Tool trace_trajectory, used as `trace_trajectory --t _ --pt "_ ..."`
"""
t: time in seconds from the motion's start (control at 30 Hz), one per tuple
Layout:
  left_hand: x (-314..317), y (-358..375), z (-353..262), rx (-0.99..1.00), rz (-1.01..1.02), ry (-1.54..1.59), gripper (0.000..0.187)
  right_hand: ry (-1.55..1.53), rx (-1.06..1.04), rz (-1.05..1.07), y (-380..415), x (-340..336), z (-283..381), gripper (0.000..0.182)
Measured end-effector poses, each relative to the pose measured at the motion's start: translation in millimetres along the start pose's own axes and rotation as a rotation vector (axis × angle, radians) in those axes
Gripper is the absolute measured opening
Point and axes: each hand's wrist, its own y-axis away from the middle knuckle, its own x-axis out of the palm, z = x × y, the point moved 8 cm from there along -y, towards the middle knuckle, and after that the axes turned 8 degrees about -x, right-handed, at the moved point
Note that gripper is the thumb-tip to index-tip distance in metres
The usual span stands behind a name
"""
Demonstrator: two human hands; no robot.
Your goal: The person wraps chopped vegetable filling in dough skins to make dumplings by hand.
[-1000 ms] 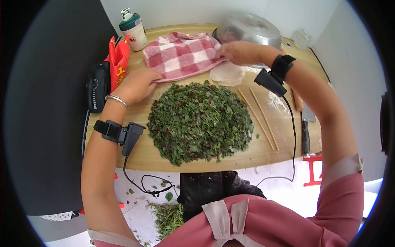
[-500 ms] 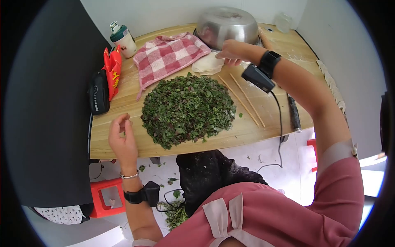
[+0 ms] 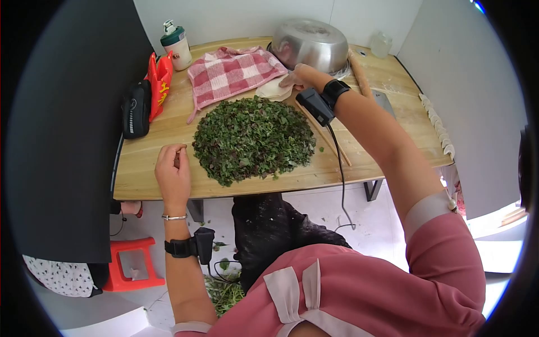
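Note:
My right hand reaches over the table, its fingers closed at the right edge of a small stack of pale dough wrappers. The hand partly covers the stack, and the fingertips are hard to make out. A large heap of chopped dark green leaves lies in front of me. Left of the heap, my left hand is curled with fingers and thumb drawn together; nothing shows in it. A pair of wooden chopsticks lies right of the leaves, partly hidden by my right wrist device.
A checked cloth, upturned metal basin, rolling pin and glass jar are at the back. A bottle, red packet and black case stand left. White dumplings line the right edge, near a blade.
My right hand has moved slightly left, further onto the dough wrappers. My left hand has curled its fingers in. The whole view has shifted a little.

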Motion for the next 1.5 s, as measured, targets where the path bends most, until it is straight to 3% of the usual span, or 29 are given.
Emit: trace_trajectory --t 0.03,0.1,0.23,0.3,0.4,0.43,0.5,0.63,0.7,0.73,0.77,0.83,0.87,0.93,1.07,1.13,1.23,1.37,1.5 --pt "-0.6 -0.8 0.0 -0.009 -0.002 0.010 0.008 0.012 0.005 0.004 -11.9 0.0 -12.9 0.030" --pt "-0.7 0.2 -0.6 -0.010 0.005 0.015 0.008 -0.337 -0.048 -0.072 -32.6 -1.8 -33.1 0.023" --pt "0.1 0.8 5.0 -0.030 0.008 0.046 0.008 -0.500 -0.085 0.006 -3.2 -25.1 -31.1 0.029" --pt "0.6 0.0 6.5 -0.051 0.010 0.072 0.008 -0.394 -0.056 0.012 -5.5 -25.1 -51.6 0.028" --pt "1.0 -0.7 7.2 -0.051 0.015 0.058 0.009 -0.678 0.018 -0.033 -0.4 -16.5 -78.8 0.023" --pt "1.3 -0.9 6.7 -0.049 0.016 0.056 0.009 -0.681 0.016 -0.034 10.5 -16.2 -69.1 0.023" --pt "1.1 -0.8 6.1 -0.049 0.014 0.041 0.009 -0.990 0.016 -0.225 25.8 -23.5 -61.9 0.022" --pt "3.2 -1.0 8.8 -0.040 0.021 0.046 0.009 -1.207 -0.137 -0.204 19.1 -18.8 -55.4 0.023" --pt "2.4 -0.6 8.2 -0.044 0.013 0.036 0.009 -1.060 -0.085 -0.150 16.1 -7.9 -60.2 0.021" --pt "1.9 -1.2 7.3 -0.040 0.009 0.036 0.009 -0.822 -0.078 -0.181 18.0 -9.0 -63.0 0.019" --pt "2.2 -1.4 7.8 -0.052 0.016 0.024 0.009 -0.823 -0.082 -0.182 19.6 -10.3 -64.7 0.019" --pt "3.4 -1.2 8.1 -0.067 0.025 0.013 0.009 -0.427 -0.087 -0.243 33.6 -28.1 -55.9 0.019" --pt "3.4 -0.7 8.5 -0.076 0.025 0.025 0.009 -0.427 -0.085 -0.242 36.3 -30.6 -54.2 0.019" --pt "4.3 0.1 9.4 -0.090 0.032 0.037 0.009 0.199 -0.363 -0.455 47.1 -52.0 -29.2 0.023" --pt "3.9 -0.8 10.0 -0.069 0.025 0.042 0.009 0.281 -0.577 -0.473 61.1 -44.1 1.0 0.029" --pt "3.3 -0.6 10.6 -0.068 0.022 0.039 0.009 0.212 -0.485 -0.179 50.4 -18.0 3.8 0.030" --pt "3.6 -0.2 12.2 -0.093 0.029 0.028 0.009 0.373 -0.540 -0.182 50.5 -1.0 16.9 0.032" --pt "1.8 -0.5 10.1 -0.090 0.012 0.067 0.009 0.484 -0.740 -0.368 58.1 1.4 28.1 0.025" --pt "1.9 -0.9 8.9 -0.093 0.016 0.042 0.009 0.548 -0.743 -0.391 61.9 -4.0 29.9 0.021"
